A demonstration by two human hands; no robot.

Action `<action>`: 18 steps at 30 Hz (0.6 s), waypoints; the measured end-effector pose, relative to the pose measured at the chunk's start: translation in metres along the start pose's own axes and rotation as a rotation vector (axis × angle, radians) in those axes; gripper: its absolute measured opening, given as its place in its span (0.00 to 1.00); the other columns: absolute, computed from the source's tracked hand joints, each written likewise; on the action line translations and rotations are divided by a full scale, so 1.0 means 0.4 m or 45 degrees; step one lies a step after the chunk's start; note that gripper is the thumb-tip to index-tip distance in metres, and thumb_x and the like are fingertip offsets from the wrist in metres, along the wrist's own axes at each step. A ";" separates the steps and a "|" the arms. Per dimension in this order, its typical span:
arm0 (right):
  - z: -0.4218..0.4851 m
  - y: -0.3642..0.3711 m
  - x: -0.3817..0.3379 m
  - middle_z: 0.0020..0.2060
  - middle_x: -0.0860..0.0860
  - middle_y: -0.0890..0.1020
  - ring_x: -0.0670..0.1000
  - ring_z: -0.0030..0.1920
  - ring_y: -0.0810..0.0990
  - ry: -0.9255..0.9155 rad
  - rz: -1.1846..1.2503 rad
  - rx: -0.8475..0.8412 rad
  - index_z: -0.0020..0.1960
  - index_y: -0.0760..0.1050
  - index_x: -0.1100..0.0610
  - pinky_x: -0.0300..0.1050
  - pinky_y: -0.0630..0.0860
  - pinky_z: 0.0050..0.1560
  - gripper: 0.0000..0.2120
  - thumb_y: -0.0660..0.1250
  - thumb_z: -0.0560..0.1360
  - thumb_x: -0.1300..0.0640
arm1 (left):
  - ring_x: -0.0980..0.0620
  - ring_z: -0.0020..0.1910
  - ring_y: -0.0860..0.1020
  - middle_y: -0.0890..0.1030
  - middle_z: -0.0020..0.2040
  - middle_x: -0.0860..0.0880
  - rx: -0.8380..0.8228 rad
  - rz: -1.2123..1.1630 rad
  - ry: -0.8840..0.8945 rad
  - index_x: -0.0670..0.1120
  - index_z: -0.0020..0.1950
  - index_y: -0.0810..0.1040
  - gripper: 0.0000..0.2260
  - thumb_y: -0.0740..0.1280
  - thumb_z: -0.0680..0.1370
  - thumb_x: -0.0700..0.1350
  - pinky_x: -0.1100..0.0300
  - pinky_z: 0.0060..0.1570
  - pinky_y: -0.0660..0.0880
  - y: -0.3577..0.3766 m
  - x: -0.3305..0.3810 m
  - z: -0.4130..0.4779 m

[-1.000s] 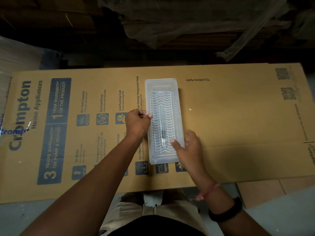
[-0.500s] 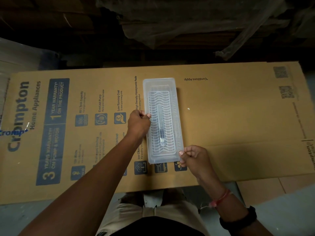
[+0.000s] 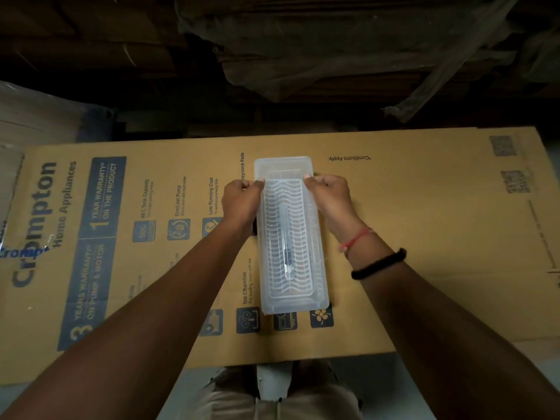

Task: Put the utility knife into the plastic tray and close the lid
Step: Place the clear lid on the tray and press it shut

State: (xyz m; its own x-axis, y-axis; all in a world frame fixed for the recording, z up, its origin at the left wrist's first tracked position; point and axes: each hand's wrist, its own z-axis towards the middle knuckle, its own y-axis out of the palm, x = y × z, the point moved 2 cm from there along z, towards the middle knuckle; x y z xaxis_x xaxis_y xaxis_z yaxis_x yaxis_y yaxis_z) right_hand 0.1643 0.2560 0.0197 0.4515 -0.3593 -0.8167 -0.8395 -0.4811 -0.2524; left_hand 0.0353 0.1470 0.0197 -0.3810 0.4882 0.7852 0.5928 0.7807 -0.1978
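A clear plastic tray [image 3: 292, 237] lies lengthwise on a flattened printed cardboard sheet [image 3: 424, 237], its long axis running away from the person. The ribbed transparent lid [image 3: 285, 189] sits over the tray, and the utility knife [image 3: 287, 253] is visible through it, lying along the tray's centre line toward the near half. The left hand [image 3: 241, 201] is curled shut against the tray's left long edge near the far end, thumb and fingertips pinching the lid's rim; the right hand [image 3: 328, 195] grips the opposite long edge at the same level in the same manner. The tray's near short edge stands just inside the cardboard's near border. Bare cardboard extends widely to the right and left of the tray; beyond the far edge lies dark stacked material [image 3: 303, 56].
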 end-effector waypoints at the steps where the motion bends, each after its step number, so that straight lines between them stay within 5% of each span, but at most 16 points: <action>1: 0.020 0.011 -0.004 0.39 0.61 0.86 0.60 0.39 0.85 0.001 0.011 0.010 0.39 0.80 0.61 0.60 0.83 0.48 0.12 0.70 0.73 0.51 | 0.45 0.40 0.77 0.79 0.40 0.45 0.011 -0.013 -0.005 0.45 0.37 0.71 0.13 0.68 0.77 0.49 0.52 0.44 0.75 0.005 0.009 0.015; 3: 0.050 0.023 -0.006 0.40 0.62 0.86 0.59 0.38 0.84 0.002 0.029 0.051 0.37 0.78 0.57 0.63 0.82 0.48 0.10 0.71 0.72 0.51 | 0.45 0.39 0.76 0.79 0.41 0.43 0.024 -0.046 -0.011 0.45 0.37 0.70 0.13 0.70 0.76 0.49 0.51 0.44 0.75 0.013 0.025 0.042; 8: 0.080 0.035 -0.020 0.40 0.51 0.84 0.52 0.42 0.85 0.078 0.195 0.086 0.41 0.75 0.51 0.52 0.83 0.48 0.07 0.73 0.72 0.53 | 0.43 0.43 0.80 0.81 0.43 0.42 0.055 -0.121 -0.027 0.43 0.41 0.75 0.10 0.73 0.74 0.47 0.44 0.54 0.81 0.025 0.049 0.096; 14: 0.124 0.036 -0.021 0.50 0.56 0.84 0.53 0.46 0.83 0.109 0.262 0.107 0.39 0.77 0.54 0.47 0.82 0.45 0.08 0.72 0.73 0.52 | 0.42 0.49 0.83 0.84 0.48 0.42 0.058 -0.153 -0.032 0.42 0.43 0.78 0.08 0.73 0.74 0.45 0.42 0.55 0.81 0.041 0.060 0.131; 18: 0.149 0.041 -0.024 0.42 0.56 0.83 0.55 0.42 0.81 0.130 0.237 0.100 0.40 0.76 0.56 0.56 0.82 0.52 0.07 0.70 0.74 0.54 | 0.41 0.48 0.84 0.84 0.48 0.42 0.035 -0.175 -0.082 0.43 0.41 0.77 0.08 0.73 0.75 0.45 0.43 0.53 0.82 0.050 0.057 0.151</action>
State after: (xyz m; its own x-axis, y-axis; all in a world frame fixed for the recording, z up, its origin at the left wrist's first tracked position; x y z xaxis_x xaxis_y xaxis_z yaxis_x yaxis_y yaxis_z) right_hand 0.1281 0.2994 -0.0076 0.3117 -0.5171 -0.7971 -0.9303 -0.3367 -0.1454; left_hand -0.0045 0.1974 -0.0018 -0.5025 0.3990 0.7670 0.5126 0.8519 -0.1073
